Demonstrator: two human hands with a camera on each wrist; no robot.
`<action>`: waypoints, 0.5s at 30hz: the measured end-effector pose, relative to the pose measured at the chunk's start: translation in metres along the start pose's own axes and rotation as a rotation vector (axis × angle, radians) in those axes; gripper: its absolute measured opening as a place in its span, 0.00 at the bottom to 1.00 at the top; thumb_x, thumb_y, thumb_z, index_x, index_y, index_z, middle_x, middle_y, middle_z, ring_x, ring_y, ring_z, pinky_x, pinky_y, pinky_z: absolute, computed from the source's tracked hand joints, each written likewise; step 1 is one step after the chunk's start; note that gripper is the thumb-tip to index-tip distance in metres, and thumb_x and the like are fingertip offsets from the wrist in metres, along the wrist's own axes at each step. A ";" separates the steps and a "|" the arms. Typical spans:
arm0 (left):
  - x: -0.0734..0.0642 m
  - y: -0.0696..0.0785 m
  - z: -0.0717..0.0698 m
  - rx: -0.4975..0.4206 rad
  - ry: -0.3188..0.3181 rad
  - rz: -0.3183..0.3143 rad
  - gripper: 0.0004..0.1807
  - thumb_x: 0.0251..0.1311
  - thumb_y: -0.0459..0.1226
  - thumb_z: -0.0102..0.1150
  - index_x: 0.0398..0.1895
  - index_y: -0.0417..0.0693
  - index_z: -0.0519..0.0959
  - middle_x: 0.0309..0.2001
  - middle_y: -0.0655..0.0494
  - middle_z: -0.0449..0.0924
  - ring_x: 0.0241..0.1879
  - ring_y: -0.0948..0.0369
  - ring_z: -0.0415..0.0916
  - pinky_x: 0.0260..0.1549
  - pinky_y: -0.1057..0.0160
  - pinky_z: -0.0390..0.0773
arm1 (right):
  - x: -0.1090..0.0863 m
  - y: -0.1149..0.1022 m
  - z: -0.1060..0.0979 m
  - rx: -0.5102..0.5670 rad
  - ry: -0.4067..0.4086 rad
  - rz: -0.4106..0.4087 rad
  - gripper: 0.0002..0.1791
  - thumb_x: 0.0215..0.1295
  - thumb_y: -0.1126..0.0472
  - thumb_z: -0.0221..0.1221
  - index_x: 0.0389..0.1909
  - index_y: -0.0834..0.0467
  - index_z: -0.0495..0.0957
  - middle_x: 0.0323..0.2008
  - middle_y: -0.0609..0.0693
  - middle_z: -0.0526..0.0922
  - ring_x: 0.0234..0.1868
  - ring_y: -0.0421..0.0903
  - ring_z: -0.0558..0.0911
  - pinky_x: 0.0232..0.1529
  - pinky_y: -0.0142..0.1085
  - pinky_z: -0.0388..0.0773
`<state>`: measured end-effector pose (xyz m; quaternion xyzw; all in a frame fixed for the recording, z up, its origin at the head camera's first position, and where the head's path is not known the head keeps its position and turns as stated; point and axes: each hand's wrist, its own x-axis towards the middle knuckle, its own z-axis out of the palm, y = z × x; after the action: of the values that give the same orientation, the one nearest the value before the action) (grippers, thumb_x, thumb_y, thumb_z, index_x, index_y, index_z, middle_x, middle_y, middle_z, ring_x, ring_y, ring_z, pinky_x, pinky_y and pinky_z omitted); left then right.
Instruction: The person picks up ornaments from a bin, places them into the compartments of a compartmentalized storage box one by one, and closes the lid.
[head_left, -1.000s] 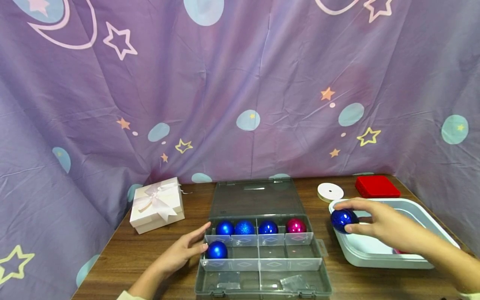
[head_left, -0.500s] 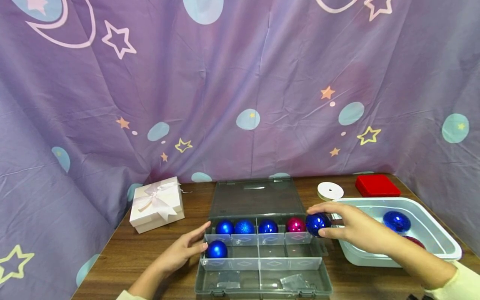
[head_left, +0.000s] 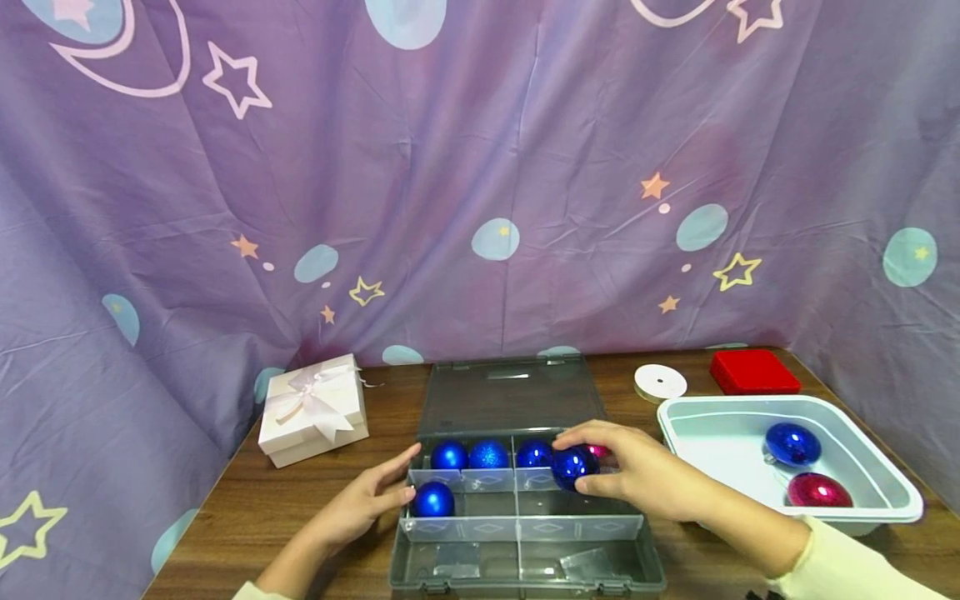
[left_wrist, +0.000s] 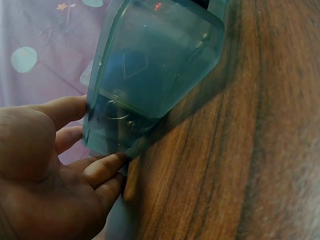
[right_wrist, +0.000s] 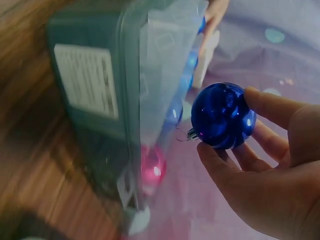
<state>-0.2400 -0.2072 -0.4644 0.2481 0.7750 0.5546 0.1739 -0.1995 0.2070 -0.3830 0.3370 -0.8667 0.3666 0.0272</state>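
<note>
My right hand point(head_left: 637, 467) pinches a shiny blue Christmas bauble point(right_wrist: 223, 116) between thumb and fingers, its silver cap and wire hook showing in the right wrist view. In the head view it is over the right half of a grey see-through divider box point(head_left: 577, 529), overlapping a pink bauble point(head_left: 598, 451) in the back row. Three blue baubles, one of them glittery point(head_left: 488, 455), share that row. A matte blue bauble point(head_left: 433, 500) lies in the middle row at the left. My left hand point(head_left: 360, 504) rests its nearly straight fingers against the box's left end.
A pale plastic tub point(head_left: 720, 442) at the right holds a blue bauble point(head_left: 792, 444) and a pink one point(head_left: 819, 490). Behind it are a white ribbon spool point(head_left: 660, 382) and a red box point(head_left: 753, 372). A white gift box point(head_left: 315, 408) with a bow stands at the left.
My right hand has carried the blue bauble leftward from the tub to over the divider box, uncovering the two baubles in the tub. The left hand stays in place.
</note>
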 end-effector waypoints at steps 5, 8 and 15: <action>0.000 -0.001 0.000 0.008 0.000 0.007 0.37 0.76 0.35 0.53 0.82 0.36 0.49 0.80 0.29 0.44 0.76 0.28 0.45 0.74 0.33 0.48 | 0.011 -0.004 0.019 0.027 -0.020 0.012 0.23 0.64 0.57 0.71 0.59 0.47 0.81 0.60 0.48 0.82 0.63 0.52 0.79 0.59 0.49 0.82; 0.000 -0.001 -0.001 0.007 -0.003 0.007 0.37 0.76 0.35 0.53 0.82 0.36 0.49 0.80 0.30 0.44 0.76 0.28 0.45 0.74 0.33 0.48 | 0.016 -0.006 0.028 0.067 -0.029 0.025 0.22 0.64 0.59 0.71 0.59 0.50 0.81 0.60 0.49 0.82 0.62 0.52 0.79 0.58 0.47 0.83; 0.001 -0.002 0.000 0.004 -0.003 0.013 0.38 0.76 0.35 0.53 0.81 0.35 0.49 0.80 0.31 0.44 0.76 0.28 0.44 0.74 0.33 0.47 | 0.028 -0.011 0.046 0.152 -0.023 0.035 0.23 0.63 0.62 0.70 0.60 0.56 0.81 0.61 0.53 0.81 0.64 0.59 0.78 0.60 0.47 0.82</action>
<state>-0.2415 -0.2074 -0.4663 0.2542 0.7743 0.5538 0.1709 -0.2047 0.1554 -0.4015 0.3273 -0.8423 0.4279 -0.0149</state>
